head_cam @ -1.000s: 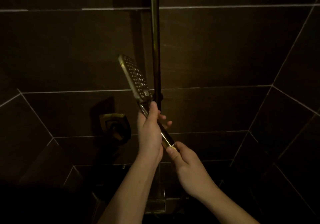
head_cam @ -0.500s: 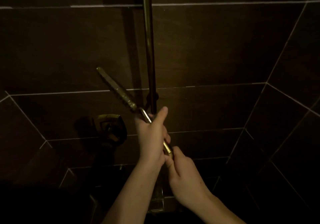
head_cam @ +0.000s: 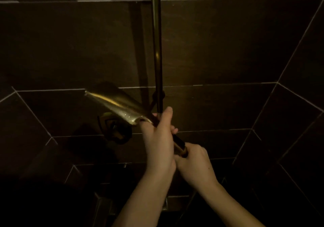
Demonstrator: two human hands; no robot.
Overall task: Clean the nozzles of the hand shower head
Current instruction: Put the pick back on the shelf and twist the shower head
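The brass-coloured hand shower head (head_cam: 116, 105) slants up and to the left from the left hand (head_cam: 158, 142), its smooth back showing and the nozzles hidden. The handle's lower end sits at the right hand (head_cam: 194, 163).

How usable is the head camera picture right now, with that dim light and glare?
Head view: very dim and warm-tinted, lower left nearly black; a bright streak of glare on the shower head, whose edges look slightly smeared; the left hand and right hand are lit clearly; grout lines bow from wide-angle distortion.
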